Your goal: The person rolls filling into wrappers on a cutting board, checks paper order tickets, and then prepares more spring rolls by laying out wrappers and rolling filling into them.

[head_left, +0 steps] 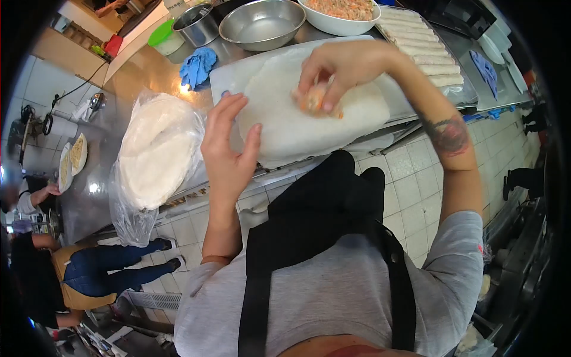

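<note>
A thin white wrapper sheet (267,128) lies on a white cutting board (225,77) in front of me. My right hand (351,65) is over the sheet, its fingers closed around a clump of filling (312,100) flecked with orange bits. The clump is slightly blurred and touches or nearly touches the sheet. My left hand (229,140) is at the left edge of the board with fingers spread and nothing in them. Beside it, to the left, a plastic bag (134,217) holds a stack of round pale wrappers (157,152).
Along the back stand a white bowl of filling (342,9), a steel bowl (262,27), a steel pot (196,27) and a green-lidded tub (163,38). A blue cloth or glove (197,66) lies nearby. Rolled wrappers (419,44) fill a tray at right. Other people (113,268) stand left.
</note>
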The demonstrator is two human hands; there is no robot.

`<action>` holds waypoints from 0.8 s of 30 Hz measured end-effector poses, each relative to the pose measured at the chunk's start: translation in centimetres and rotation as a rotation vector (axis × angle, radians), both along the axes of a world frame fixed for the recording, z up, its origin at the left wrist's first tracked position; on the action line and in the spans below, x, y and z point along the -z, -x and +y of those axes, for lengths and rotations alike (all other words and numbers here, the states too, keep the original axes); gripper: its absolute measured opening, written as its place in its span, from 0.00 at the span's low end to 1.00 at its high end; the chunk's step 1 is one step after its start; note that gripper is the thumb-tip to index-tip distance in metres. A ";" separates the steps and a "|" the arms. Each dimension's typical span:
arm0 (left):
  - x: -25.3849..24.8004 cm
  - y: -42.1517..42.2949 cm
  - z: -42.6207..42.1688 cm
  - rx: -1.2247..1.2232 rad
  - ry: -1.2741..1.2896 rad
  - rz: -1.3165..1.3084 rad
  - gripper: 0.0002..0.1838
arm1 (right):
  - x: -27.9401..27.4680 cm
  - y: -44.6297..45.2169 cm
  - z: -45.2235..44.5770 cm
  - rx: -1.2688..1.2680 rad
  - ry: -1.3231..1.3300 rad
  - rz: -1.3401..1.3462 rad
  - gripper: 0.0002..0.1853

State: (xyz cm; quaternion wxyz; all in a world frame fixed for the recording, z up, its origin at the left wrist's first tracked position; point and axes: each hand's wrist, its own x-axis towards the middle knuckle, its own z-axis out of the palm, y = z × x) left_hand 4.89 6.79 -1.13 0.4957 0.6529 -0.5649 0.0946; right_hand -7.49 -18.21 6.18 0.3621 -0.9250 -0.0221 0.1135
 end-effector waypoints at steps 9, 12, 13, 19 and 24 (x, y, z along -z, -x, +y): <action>-0.4 2.8 -3.2 0.209 -0.205 0.131 0.18 | 2.5 3.1 4.7 0.301 0.159 -0.477 0.16; -0.1 3.1 -3.3 0.167 -0.183 0.153 0.16 | 5.3 4.8 6.8 0.348 0.271 -0.812 0.11; -0.1 3.4 -3.3 0.166 -0.165 0.158 0.16 | 6.4 5.0 7.5 0.368 0.318 -0.919 0.10; 1.0 3.5 -3.4 0.140 -0.143 0.057 0.13 | 8.3 5.6 9.0 0.431 0.408 -0.992 0.08; 0.7 3.3 -3.0 0.169 -0.207 0.146 0.13 | 8.3 5.9 7.9 0.449 0.256 -0.732 0.12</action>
